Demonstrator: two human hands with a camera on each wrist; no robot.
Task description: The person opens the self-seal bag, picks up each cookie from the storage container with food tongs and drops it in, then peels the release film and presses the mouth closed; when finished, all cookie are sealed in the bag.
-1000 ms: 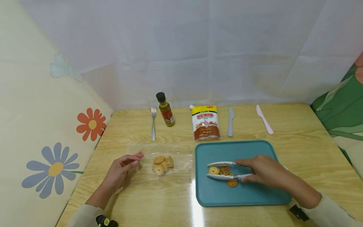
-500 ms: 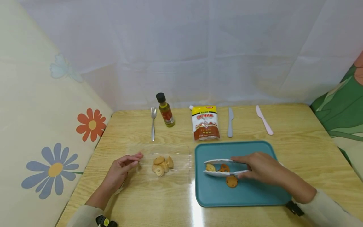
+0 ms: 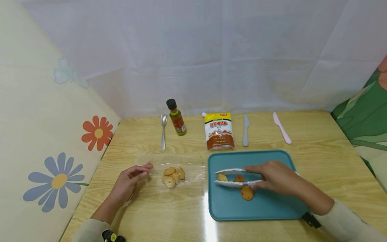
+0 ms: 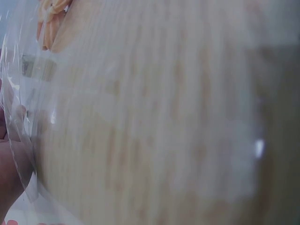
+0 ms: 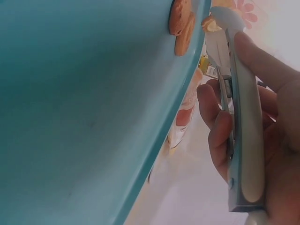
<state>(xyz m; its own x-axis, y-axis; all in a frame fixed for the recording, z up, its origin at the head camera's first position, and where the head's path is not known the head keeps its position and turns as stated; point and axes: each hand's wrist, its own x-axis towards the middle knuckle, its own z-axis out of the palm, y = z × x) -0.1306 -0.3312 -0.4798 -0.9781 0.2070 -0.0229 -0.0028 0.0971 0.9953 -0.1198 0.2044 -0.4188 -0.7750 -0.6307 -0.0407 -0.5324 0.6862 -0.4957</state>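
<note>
My right hand [image 3: 279,178] grips a pair of white-tipped tongs [image 3: 231,184] above the teal tray [image 3: 266,208]. Between the tong tips sits a pale cookie [image 3: 222,177]; the right wrist view shows this cookie [image 5: 211,24] raised off the tray. A pretzel-shaped cookie [image 3: 239,178], partly covered by the tongs, and a round cookie [image 3: 247,193] lie on the tray. My left hand [image 3: 128,181] pinches the edge of a clear plastic bag [image 3: 193,164] with several cookies [image 3: 170,176] in it. Film fills most of the left wrist view.
Along the back of the wooden table [image 3: 169,215] are a fork [image 3: 163,132], a black-capped bottle [image 3: 176,117], a spouted pouch [image 3: 219,131], a grey knife [image 3: 246,130] and a pink knife [image 3: 282,128]. A white cloth [image 3: 193,60] hangs behind.
My right hand has moved the tongs left and slightly away from me, the pale cookie travelling with them. The round cookie is now fully uncovered. My left hand and the bag stay put.
</note>
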